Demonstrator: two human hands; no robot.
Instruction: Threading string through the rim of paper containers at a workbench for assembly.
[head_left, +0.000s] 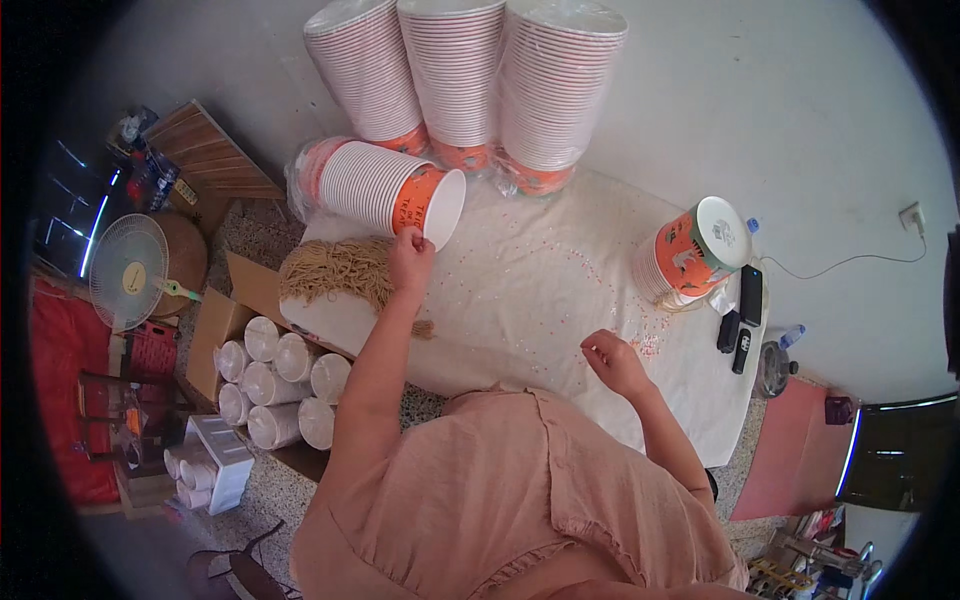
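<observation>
A stack of nested white paper buckets (352,188) lies on its side at the table's back left, partly in clear plastic. Its outermost bucket (444,208) has an orange printed wall, and its open mouth points right. My left hand (412,262) pinches the near rim of that bucket. My right hand (615,362) hovers over the right half of the table, fingers curled together; whether anything small is between them is hidden. Beyond it, at the right, stands an upside-down stack of orange-printed buckets (685,250) with a white base on top and thin cord near its lower edge.
Three tall wrapped bucket stacks (455,80) stand against the wall. Tan cord (335,272) lies at the table's left. Small bits dot the white tablecloth (500,330). Black devices (750,295) sit at the right edge. A carton (215,335) of wrapped stacks and a fan (130,270) are left.
</observation>
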